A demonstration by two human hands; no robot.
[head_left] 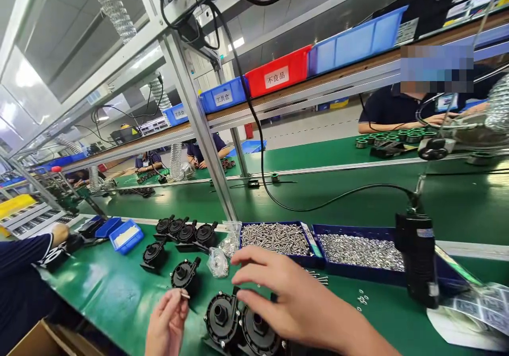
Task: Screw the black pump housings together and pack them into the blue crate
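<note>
My left hand is closed in a pinch on a small metal screw, whose end sticks out past the fingertips. Over two black round pump housings at the front edge, my right hand hovers with fingers apart and nothing visible in them. The left pump housing shows bolts around its rim; the right pump housing is partly hidden by that hand. Just beyond my left hand stands another black pump housing. Several loose screws and nuts lie on the green mat.
Behind my right hand are a blue tray of screws and a blue tray of small nuts. A black electric screwdriver hangs at right. More pump housings and a plastic bag sit behind. Co-workers sit across and left.
</note>
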